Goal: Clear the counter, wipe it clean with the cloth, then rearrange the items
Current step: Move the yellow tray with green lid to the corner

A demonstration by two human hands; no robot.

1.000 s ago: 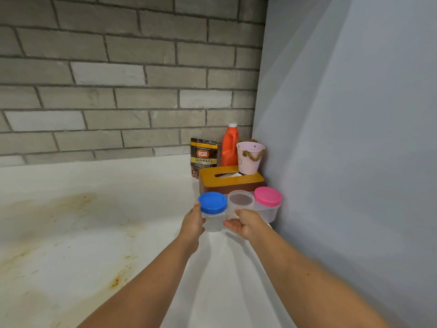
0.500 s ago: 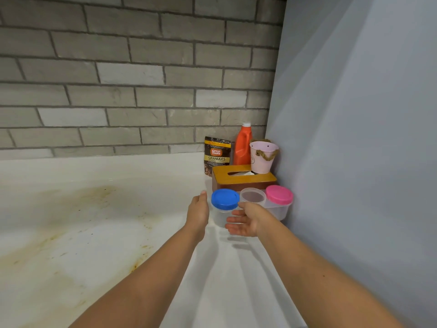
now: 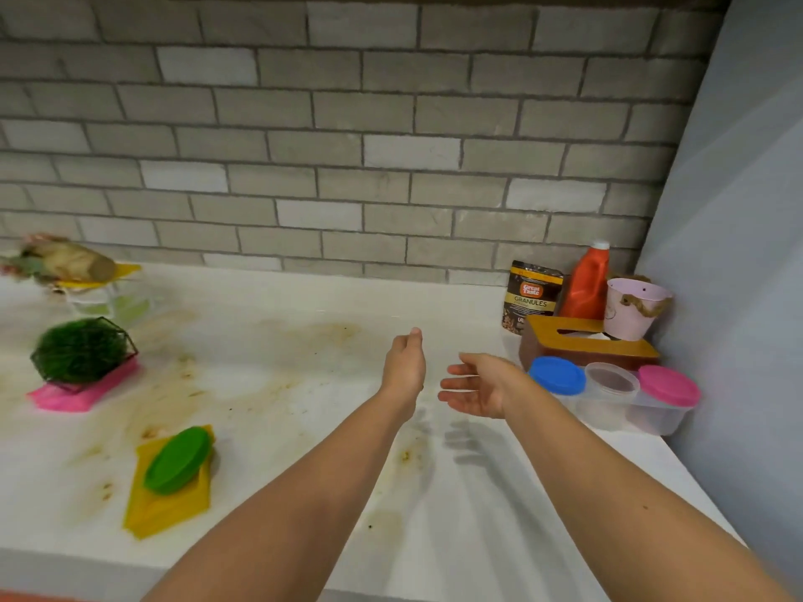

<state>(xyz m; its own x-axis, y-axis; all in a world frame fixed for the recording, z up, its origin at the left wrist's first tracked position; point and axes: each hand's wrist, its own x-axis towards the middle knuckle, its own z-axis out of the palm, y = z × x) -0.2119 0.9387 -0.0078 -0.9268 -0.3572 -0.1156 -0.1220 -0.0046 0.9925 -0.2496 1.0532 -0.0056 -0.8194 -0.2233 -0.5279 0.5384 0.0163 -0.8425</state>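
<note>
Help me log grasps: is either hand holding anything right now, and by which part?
Nothing is held. The left hand and right hand hover open above the counter, apart from the three plastic tubs.

Surface: white counter [image 3: 304,384], brown stains across middle and left | Right back corner: granules pouch [image 3: 532,297], orange bottle [image 3: 586,284], pink pail [image 3: 634,308], brown tissue box [image 3: 582,345], row of three clear tubs [image 3: 608,397] in front | Left: yellow cloth [image 3: 169,501] near front edge, pink cloth [image 3: 82,393] further back | Far left: blurred objects [image 3: 65,262], unclear.
</note>
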